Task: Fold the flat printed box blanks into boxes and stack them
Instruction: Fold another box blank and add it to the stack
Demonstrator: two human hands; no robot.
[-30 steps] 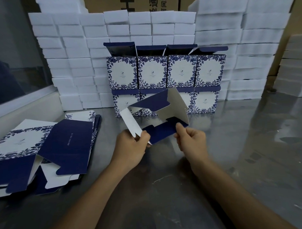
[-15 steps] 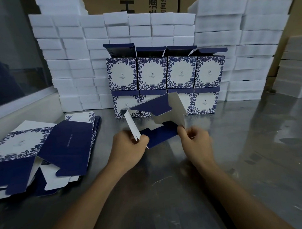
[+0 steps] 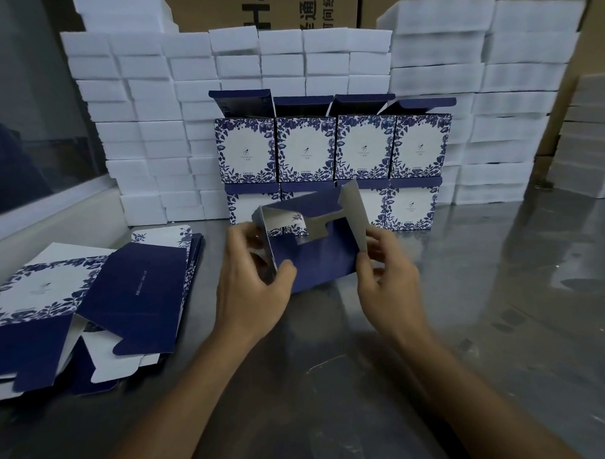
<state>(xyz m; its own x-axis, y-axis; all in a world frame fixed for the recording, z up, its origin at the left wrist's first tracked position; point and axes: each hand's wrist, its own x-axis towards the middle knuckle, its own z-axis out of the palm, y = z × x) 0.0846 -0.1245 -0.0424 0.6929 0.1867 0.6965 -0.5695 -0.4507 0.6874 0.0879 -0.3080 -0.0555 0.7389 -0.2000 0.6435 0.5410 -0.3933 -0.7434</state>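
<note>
A half-opened blue and white box blank (image 3: 315, 256) is held just above the steel table, its flaps standing up. My left hand (image 3: 255, 289) grips its left wall, thumb on the inside and fingers behind. My right hand (image 3: 385, 278) pinches the right flap between thumb and fingers. Behind them, folded boxes (image 3: 332, 149) with blue floral print stand in two rows, one on the other, the top row's lids open. A pile of flat blanks (image 3: 91, 305) lies at the left.
White foam blocks (image 3: 147, 131) are stacked high along the back, with more of these blocks (image 3: 502, 102) at the right. Cardboard cartons (image 3: 269, 7) rise behind them. A glass partition (image 3: 26, 118) borders the left side. The steel table (image 3: 469, 326) stretches out right and front.
The blank has opened further into a box shape and turned. My left hand moved up from the flap's lower edge onto the left wall; my right hand shifted to the right flap.
</note>
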